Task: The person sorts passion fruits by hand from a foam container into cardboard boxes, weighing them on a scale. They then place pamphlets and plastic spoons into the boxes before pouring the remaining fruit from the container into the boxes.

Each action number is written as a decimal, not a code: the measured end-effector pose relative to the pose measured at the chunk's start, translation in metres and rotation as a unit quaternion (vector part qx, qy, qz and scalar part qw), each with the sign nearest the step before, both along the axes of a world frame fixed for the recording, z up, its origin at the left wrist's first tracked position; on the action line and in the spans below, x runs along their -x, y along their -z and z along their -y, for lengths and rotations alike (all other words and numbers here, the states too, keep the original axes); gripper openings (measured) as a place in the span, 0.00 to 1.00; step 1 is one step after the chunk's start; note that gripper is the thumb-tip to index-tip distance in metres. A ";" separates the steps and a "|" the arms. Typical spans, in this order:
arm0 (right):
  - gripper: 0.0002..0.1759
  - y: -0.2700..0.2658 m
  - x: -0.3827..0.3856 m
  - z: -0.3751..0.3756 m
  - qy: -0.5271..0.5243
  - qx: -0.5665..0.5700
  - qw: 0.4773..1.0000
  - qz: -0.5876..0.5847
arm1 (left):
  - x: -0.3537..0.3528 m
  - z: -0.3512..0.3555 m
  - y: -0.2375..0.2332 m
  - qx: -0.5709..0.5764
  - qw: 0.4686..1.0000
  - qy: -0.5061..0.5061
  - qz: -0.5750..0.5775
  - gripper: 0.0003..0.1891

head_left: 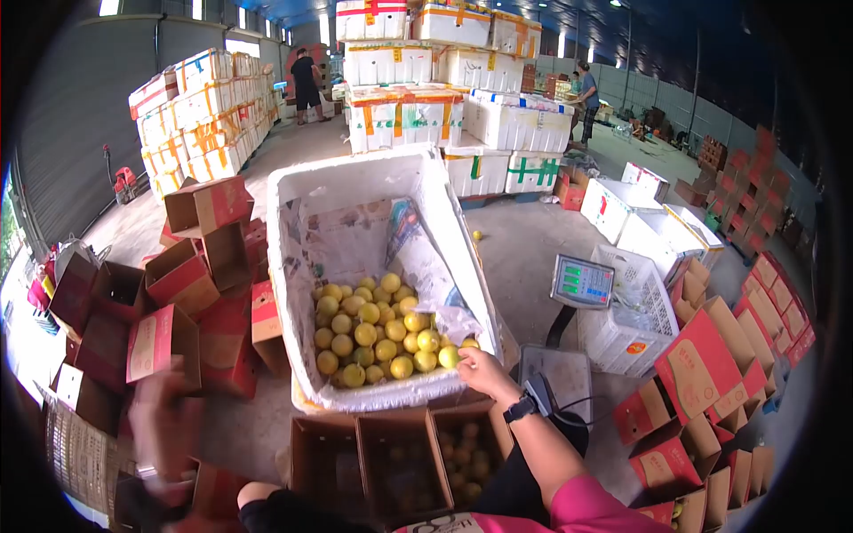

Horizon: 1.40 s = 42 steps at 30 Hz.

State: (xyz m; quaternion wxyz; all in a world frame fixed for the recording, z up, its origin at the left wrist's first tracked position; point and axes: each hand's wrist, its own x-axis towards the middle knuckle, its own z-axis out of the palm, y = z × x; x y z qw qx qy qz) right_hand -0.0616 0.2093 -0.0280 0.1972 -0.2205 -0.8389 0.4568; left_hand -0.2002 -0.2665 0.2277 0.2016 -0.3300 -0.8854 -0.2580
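Observation:
A white foam box (286, 293) stands before me, lined with printed paper and plastic. Many round yellow fruits (366, 334) are heaped at its near end. Over the near right corner reaches my right hand (487, 373), its fingers closed against a greenish-yellow fruit (449, 357). Motion smears my left hand (164, 426) at the lower left, among red cardboard boxes, so its fingers cannot be read. Below the foam box are open cardboard compartments (358, 462) side by side; fruits (466, 457) lie in the right one, and the others are dark inside.
A scale with a lit display (582, 282) stands right of the foam box, beside a white plastic crate (626, 333). Red cartons (164, 342) crowd the left, more cartons (697, 369) the right. Stacked foam boxes (404, 115) rise behind. Two people (306, 84) stand farther back.

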 end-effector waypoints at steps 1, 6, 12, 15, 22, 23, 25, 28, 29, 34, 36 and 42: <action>0.22 -0.017 0.013 -0.010 0.011 0.065 0.998 0.008 | -0.001 0.004 -0.040 -0.059 0.993 -0.029 -0.093 0.14; 0.21 -0.028 0.119 -0.049 0.018 0.289 0.957 -0.036 | 0.067 0.067 -0.156 -0.015 0.982 -0.115 -0.148 0.18; 0.25 0.026 0.224 -0.097 0.061 -0.140 0.987 0.044 | 0.206 -0.028 -0.064 -0.098 0.992 0.009 0.081 0.21; 0.25 -0.062 0.217 -0.101 0.040 -0.575 0.805 0.141 | 0.251 -0.103 0.031 -0.144 0.967 0.064 0.199 0.30; 0.39 -0.123 0.208 -0.161 0.106 -0.653 0.737 0.140 | 0.347 -0.228 0.157 -0.217 0.929 0.028 0.300 0.50; 0.39 -0.113 0.214 -0.172 0.242 -0.509 0.826 0.025 | 0.320 -0.245 0.146 -0.285 0.881 0.084 0.368 0.39; 0.39 -0.096 0.224 -0.199 0.359 -0.327 0.869 -0.089 | 0.331 -0.247 0.159 -0.307 0.862 0.087 0.394 0.26; 0.23 -0.078 0.219 -0.217 0.152 -0.080 0.984 -0.051 | 0.320 -0.244 0.155 -0.269 0.899 0.040 0.344 0.22; 0.23 -0.083 0.212 -0.207 0.149 -0.079 0.984 -0.054 | 0.319 -0.243 0.157 -0.273 0.907 0.038 0.318 0.23; 0.24 -0.089 0.165 -0.187 0.113 -0.101 0.980 -0.133 | 0.290 -0.216 0.153 -0.330 0.877 0.117 0.331 0.26; 0.23 -0.104 0.133 -0.156 0.123 -0.102 0.977 -0.141 | 0.265 -0.205 0.140 -0.340 0.870 0.128 0.335 0.27; 0.21 -0.158 0.019 -0.037 0.190 -0.169 0.929 -0.268 | 0.165 -0.134 0.089 -0.368 0.873 0.198 0.253 0.25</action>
